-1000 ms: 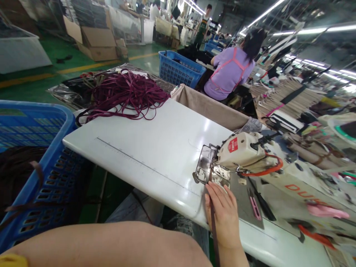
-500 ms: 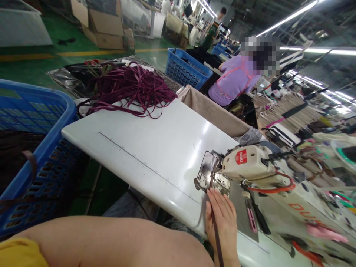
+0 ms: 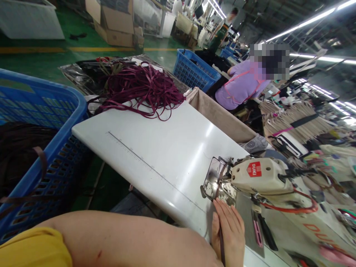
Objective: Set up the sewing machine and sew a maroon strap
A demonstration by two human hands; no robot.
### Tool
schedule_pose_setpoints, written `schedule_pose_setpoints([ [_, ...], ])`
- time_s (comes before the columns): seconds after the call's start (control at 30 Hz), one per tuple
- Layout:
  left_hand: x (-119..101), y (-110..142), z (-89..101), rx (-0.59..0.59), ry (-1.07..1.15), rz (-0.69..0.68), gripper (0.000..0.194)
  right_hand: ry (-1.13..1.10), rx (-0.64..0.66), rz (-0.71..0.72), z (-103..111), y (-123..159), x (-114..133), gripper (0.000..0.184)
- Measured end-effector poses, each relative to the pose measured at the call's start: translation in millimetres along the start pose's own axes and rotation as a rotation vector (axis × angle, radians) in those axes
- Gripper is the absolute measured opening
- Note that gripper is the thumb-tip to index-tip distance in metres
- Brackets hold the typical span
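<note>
My right hand (image 3: 229, 231) lies on the white table beside the sewing machine (image 3: 258, 178), fingers stretched toward the presser foot (image 3: 215, 183). A thin dark brown strap (image 3: 221, 247) runs between its thumb and forefinger and up to the foot, and the thumb is pressed against it. My left arm (image 3: 125, 241), with a yellow sleeve, crosses the bottom of the view. Its hand is out of sight.
A heap of maroon straps (image 3: 139, 87) lies at the far end of the table (image 3: 167, 141). A blue basket (image 3: 41, 122) holding dark straps stands at the left. Pink scissors (image 3: 257, 231) lie right of my hand. A person in purple (image 3: 241, 87) sits beyond, near another blue basket (image 3: 194, 72).
The view has drifted so the machine and table sit further right and lower. My right hand stays at the presser foot with the strap.
</note>
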State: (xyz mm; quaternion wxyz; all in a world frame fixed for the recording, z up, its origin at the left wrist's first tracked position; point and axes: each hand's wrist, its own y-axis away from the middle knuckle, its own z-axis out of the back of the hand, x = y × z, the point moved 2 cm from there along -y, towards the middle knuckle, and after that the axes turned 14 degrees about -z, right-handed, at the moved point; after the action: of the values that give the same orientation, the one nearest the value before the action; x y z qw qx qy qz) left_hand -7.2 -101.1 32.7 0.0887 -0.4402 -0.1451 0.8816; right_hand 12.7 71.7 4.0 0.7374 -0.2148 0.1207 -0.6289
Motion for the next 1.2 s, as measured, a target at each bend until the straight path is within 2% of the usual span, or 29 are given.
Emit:
schedule_pose_setpoints([
  [0.03,2,0,-0.6,0.012,-0.02,0.001,0.014,0.006,0.0,0.001,0,0,0,0.033],
  [0.1,5,1,1.9,0.024,-0.094,0.038,0.016,0.018,0.0,0.001,0,1,-1,0.033],
  [0.2,15,4,20.8,0.009,-0.286,0.187,0.026,0.015,-0.004,0.01,0,2,-1,0.032],
  [0.3,36,4,58.4,-0.06,-0.424,0.354,0.026,-0.005,-0.002,0.007,0,2,-1,0.032],
  [0.43,83,-2,115.7,-0.14,-0.463,0.568,0.026,-0.013,-0.005,-0.016,0,3,-2,0.033],
  [0.53,119,-15,147.7,-0.19,-0.491,0.605,0.024,-0.008,0.003,-0.02,-1,5,-3,0.035],
  [0.6,140,-27,160.3,-0.208,-0.491,0.608,0.025,-0.007,-0.001,-0.021,-1,5,-4,0.036],
  [0.73,172,-53,168.6,-0.236,-0.471,0.611,0.027,0.0,0.0,-0.019,-2,7,-7,0.036],
  [0.83,187,-71,167.5,-0.272,-0.45,0.641,0.038,0.005,0.001,-0.012,-3,8,-9,0.037],
  [1.03,201,-99,163.3,-0.306,-0.471,0.637,0.059,0.014,0.003,0.0,0,7,-11,0.04],
  [1.2,209,-109,159.4,-0.346,-0.507,0.597,0.055,0.029,0.037,-0.012,2,8,-11,0.042],
])
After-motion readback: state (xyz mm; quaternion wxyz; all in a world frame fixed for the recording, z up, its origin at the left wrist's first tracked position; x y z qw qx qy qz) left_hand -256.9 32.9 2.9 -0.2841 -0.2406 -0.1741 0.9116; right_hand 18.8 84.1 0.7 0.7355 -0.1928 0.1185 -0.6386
